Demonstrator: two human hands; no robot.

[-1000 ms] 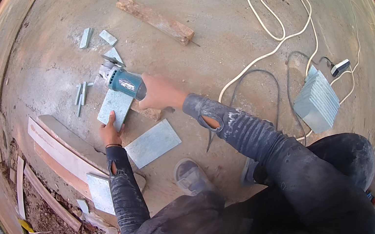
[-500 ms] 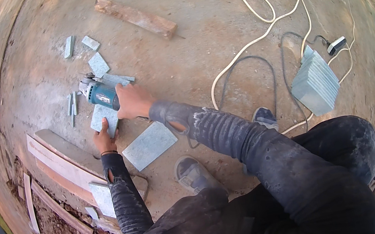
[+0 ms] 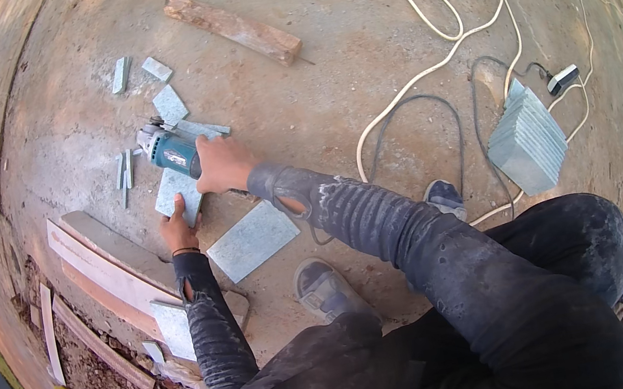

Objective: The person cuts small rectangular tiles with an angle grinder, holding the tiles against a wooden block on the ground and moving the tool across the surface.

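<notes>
My right hand [image 3: 226,164] is wrapped round the rear body of a teal angle grinder [image 3: 173,152], whose grey head points away to the left. The grinder lies over the far part of a pale blue-green stone tile [image 3: 177,190]. At that tile's near edge, my left hand [image 3: 179,231] grips it with the thumb on top; the other fingers are mostly hidden. Just beyond the grinder are a cut tile piece [image 3: 169,105] and a longer strip [image 3: 203,128]. Thin offcut slivers [image 3: 128,169] lie left of it. A whole tile [image 3: 253,240] rests on the ground near my left foot.
A stack of tiles [image 3: 527,142] stands at the right beside a cable connector [image 3: 562,79]. A cream cable [image 3: 438,62] loops over the concrete, with a dark cord [image 3: 457,116] near it. A wooden beam [image 3: 234,29] lies at the far side; boards [image 3: 106,270] lie to the left.
The whole view has shifted slightly, so things sit a little further right. My hands, the grinder and the gripped tile keep nearly the same places relative to each other.
</notes>
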